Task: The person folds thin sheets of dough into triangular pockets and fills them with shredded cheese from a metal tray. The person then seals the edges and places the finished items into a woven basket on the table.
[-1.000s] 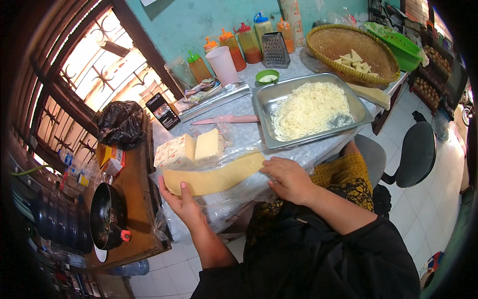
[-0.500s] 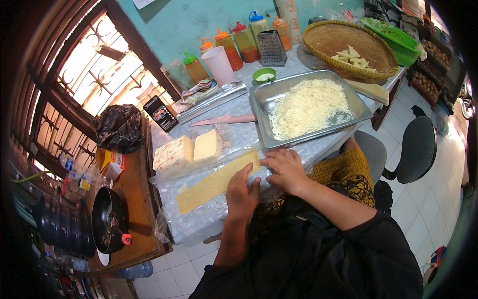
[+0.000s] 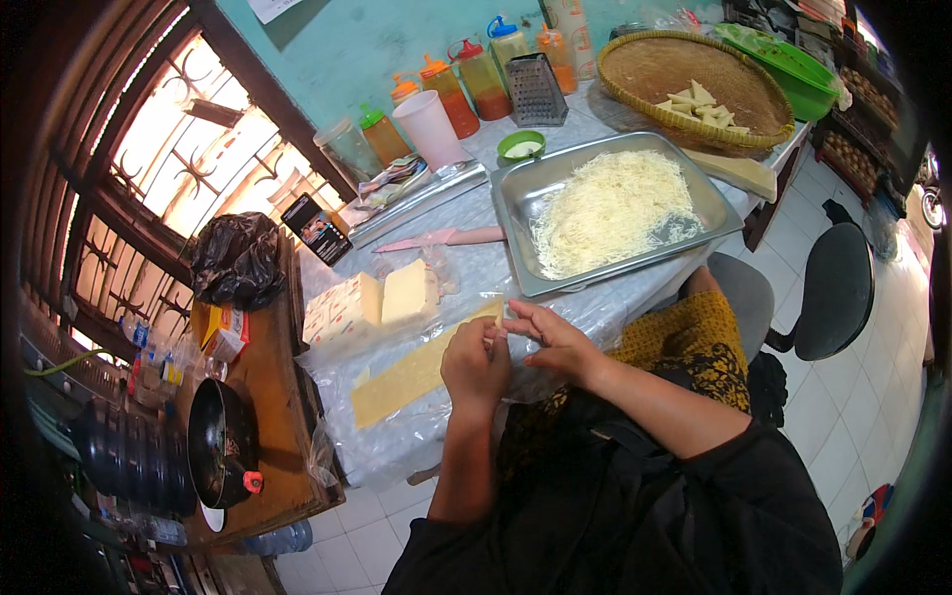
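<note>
A long, flat strip of pale yellow dough lies slantwise on clear plastic on the table. My left hand is closed at the strip's right end, its fingers curled and pinching the dough there. Facing it, my right hand has its fingertips on the same end, which is partly raised between the two hands. My fingers hide just how the dough is folded. Beyond the strip stand a block of white stacked wrappers with red marks and a paler cut block. A pink knife rests behind them.
A steel tray of shredded pale filling is just beyond my right hand. Farther back are a small green bowl, a grater, sauce bottles and a woven tray with folded triangles. At left sits a wok.
My left hand's fingers have curled in at the strip's right end. That end, flat before, is now lifted between my hands. My right hand has shifted slightly left and down.
</note>
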`<state>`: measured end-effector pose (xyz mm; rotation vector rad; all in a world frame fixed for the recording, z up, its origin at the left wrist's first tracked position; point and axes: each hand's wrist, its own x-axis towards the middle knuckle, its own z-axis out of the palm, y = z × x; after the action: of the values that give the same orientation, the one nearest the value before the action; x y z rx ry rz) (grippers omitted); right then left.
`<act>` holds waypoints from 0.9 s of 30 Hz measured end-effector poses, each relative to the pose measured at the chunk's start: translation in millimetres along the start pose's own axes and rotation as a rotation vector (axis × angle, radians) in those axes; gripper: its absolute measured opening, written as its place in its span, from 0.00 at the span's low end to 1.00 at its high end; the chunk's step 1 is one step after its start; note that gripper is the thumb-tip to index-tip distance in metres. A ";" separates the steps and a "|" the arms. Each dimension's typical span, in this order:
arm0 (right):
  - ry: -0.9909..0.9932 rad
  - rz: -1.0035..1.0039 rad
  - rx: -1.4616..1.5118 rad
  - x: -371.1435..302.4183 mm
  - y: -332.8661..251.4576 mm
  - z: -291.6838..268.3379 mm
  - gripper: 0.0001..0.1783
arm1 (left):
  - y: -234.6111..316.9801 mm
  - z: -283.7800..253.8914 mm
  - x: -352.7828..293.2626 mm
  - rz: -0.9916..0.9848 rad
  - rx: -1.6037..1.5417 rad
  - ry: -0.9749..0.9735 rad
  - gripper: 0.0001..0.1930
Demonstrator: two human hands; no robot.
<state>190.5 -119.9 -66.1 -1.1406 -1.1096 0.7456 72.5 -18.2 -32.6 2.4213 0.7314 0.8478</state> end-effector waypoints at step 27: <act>0.214 0.178 0.546 -30.7 -49.3 14.5 0.12 | 36.5 -21.8 -28.3 0.217 -0.399 0.019 0.09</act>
<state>163.8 -157.1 -27.6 -0.8297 -0.5745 0.9677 51.0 -57.4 -8.2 2.1552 0.2725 0.9946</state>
